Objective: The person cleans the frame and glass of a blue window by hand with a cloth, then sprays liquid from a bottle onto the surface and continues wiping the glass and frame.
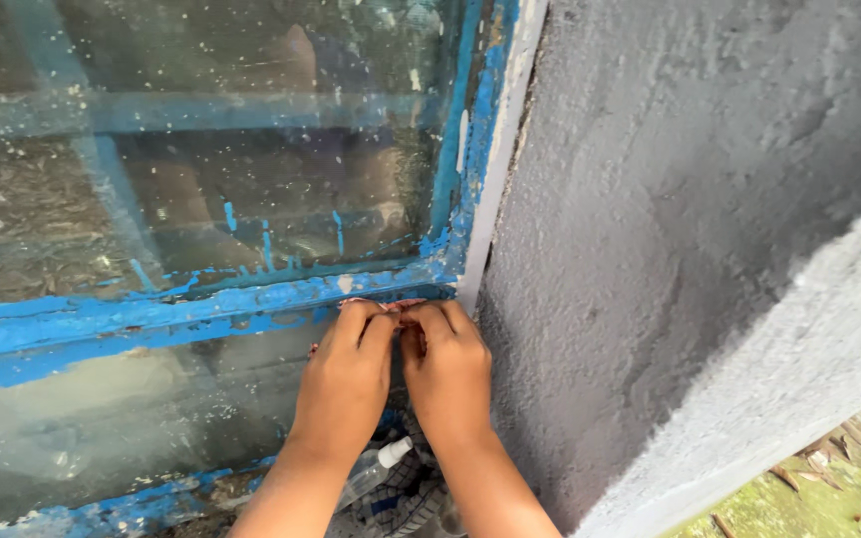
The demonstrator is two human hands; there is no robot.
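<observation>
At blue window frame [201, 304] | left hand [346, 374], right hand [447, 374] side by side | both grips pinched on small reddish scrap [398, 305] | grey wall [670, 249] just right.

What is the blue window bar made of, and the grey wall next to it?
The blue window bar looks like a hard frame, wood or metal, under thick glossy blue paint: drips run onto the pane. The grey wall looks like rough, matt cement plaster, grainy and bumpy all over.

A blue window sill [102, 513] carries a clear spray bottle [376, 470].
</observation>
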